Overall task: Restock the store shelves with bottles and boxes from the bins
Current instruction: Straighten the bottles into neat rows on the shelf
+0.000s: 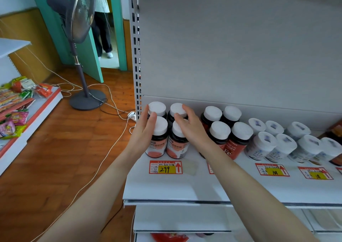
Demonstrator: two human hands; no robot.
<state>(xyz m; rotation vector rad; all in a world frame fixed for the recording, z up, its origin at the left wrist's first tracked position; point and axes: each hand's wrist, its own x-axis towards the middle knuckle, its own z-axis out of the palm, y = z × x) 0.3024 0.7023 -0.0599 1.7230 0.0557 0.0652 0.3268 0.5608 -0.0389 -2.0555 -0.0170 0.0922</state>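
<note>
Several dark bottles with white caps and pink-and-white labels (157,145) stand in a two-by-two group at the left end of the white shelf (185,186). My left hand (144,130) lies flat with straight fingers against the left side of the front-left bottle. My right hand (190,125) rests with spread fingers on the right side of the group, over the front-right bottle (175,148) and the cap behind it. Neither hand grips a bottle.
To the right stand dark bottles with orange labels (238,143), then several white jars (262,145). Price tags (165,167) lie on the shelf front. A standing fan (81,44) and cables are on the wooden floor at left, beside a snack shelf (16,112). A person stands in the doorway (103,29).
</note>
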